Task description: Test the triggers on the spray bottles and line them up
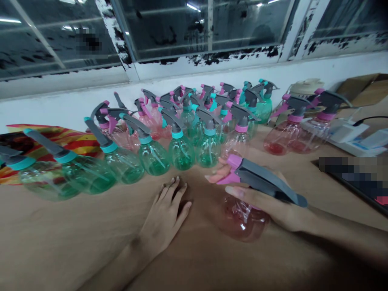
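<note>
My right hand (266, 200) is wrapped round the neck of a pink spray bottle (242, 222) with a grey and pink trigger head. The bottle is close to the tabletop; whether it touches the wood I cannot tell. Flat on the table (194, 266) lies my left hand (165, 210), fingers spread and nothing in it. Just beyond its fingertips stands a green spray bottle (182, 155) with a turquoise collar, one of a row of several. Behind my right hand is another pink spray bottle (235, 143), partly hidden by the held one.
More pink and green spray bottles crowd toward the wall. Two pink bottles (275, 139) stand apart at right, near a white power strip (357, 141) and a dark flat device (357, 182). A cardboard box (363, 91) is behind. Red-yellow packaging (69, 139) lies at left.
</note>
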The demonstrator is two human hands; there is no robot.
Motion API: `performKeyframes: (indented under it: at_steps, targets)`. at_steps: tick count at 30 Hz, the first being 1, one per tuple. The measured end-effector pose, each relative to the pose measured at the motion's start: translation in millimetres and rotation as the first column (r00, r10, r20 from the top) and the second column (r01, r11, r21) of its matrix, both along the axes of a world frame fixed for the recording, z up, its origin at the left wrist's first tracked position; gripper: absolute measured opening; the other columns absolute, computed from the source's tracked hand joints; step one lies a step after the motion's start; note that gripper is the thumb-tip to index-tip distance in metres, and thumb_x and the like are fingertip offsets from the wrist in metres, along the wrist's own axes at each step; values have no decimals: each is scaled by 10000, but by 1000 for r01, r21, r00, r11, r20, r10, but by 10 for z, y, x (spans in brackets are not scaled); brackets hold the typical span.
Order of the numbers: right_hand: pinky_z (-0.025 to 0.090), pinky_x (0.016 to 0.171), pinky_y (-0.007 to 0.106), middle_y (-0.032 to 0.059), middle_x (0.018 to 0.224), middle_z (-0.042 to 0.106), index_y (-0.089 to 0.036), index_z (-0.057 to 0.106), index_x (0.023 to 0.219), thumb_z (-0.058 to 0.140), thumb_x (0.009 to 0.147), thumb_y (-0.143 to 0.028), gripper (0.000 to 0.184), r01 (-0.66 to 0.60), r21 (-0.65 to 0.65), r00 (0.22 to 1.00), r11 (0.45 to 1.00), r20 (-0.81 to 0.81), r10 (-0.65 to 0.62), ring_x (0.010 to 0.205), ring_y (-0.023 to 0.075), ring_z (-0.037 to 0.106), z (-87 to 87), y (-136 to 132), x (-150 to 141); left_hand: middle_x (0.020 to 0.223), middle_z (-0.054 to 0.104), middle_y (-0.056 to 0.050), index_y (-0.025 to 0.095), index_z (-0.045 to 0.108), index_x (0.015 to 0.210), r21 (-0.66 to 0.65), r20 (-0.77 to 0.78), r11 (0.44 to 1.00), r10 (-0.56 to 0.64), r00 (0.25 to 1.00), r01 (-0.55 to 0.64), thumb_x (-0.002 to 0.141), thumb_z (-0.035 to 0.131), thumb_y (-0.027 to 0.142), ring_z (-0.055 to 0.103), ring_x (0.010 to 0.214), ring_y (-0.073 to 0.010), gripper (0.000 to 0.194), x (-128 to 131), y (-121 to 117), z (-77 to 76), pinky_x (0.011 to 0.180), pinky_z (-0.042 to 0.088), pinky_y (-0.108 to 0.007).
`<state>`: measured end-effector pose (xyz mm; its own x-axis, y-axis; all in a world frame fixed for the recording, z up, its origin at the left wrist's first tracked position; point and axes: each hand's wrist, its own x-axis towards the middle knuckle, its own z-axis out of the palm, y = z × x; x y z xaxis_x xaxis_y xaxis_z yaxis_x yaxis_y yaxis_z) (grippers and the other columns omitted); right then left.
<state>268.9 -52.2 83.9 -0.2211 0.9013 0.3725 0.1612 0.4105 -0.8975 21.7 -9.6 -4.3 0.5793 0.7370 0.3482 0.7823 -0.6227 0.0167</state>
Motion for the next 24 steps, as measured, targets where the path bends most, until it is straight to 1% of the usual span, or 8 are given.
performKeyframes:
  at_steps: [2,3,8,15,19,21,23,24]
  targets:
    - [530,737,335,-6,834,684,-263,656,847,596,843,-309,75,-27,6,999,1000,23,27,789,183,660,9,6,7,1397,433,-138,161,465,1301,3,2,1000,-1,1000,1,971,348,366,408,1272,-282,406,-1,2,-4,1033,344,-489]
    - [529,714,329,-3,824,682,-253,653,843,580,854,-312,94,-36,8,998,999,42,35,756,176,656,12,8,11,1396,434,-139,158,464,1302,-1,-1,1000,-1,1000,1,971,345,367,409,1271,-282,409,-1,3,-5,1031,347,-490]
    - [507,660,314,8,737,650,-216,600,765,530,879,-385,216,-27,33,994,999,103,24,761,181,642,5,3,27,1397,431,-154,125,462,1308,-13,-6,1000,-9,1000,8,971,348,365,395,1281,-290,428,-3,2,7,1034,344,-492]
    - [478,558,279,-10,629,580,-217,504,652,508,876,-454,326,33,36,990,999,137,-38,621,146,604,-15,1,14,1396,435,-153,136,470,1300,-6,-11,1000,-4,1000,4,969,353,359,408,1273,-291,415,-3,8,1,1025,352,-498]
    - [510,638,304,-7,674,592,-223,550,729,534,867,-424,244,0,10,995,1000,97,-1,672,161,618,-12,10,3,1390,441,-158,128,472,1296,26,-6,1000,-12,1000,12,968,369,352,414,1266,-292,410,-10,9,-21,1024,354,-493]
    - [521,721,325,4,768,642,-235,598,815,560,855,-392,166,-20,20,997,1000,78,18,735,171,634,-4,14,2,1393,437,-152,132,464,1303,20,-3,1000,-10,1000,10,967,376,354,407,1271,-289,412,-12,8,-28,1030,348,-491]
    - [520,783,331,6,866,676,-254,630,912,583,842,-363,138,-2,33,996,999,85,-1,795,178,646,7,12,4,1398,430,-148,136,458,1307,11,-1,1000,-4,1000,4,967,372,357,400,1275,-287,415,-10,7,-28,1032,345,-491]
    - [522,793,329,4,890,684,-263,638,963,590,836,-354,163,17,37,995,999,98,-21,816,183,650,12,8,6,1400,428,-147,135,458,1308,7,-2,1000,-3,1000,3,968,369,358,399,1276,-288,416,-7,7,-25,1032,345,-491]
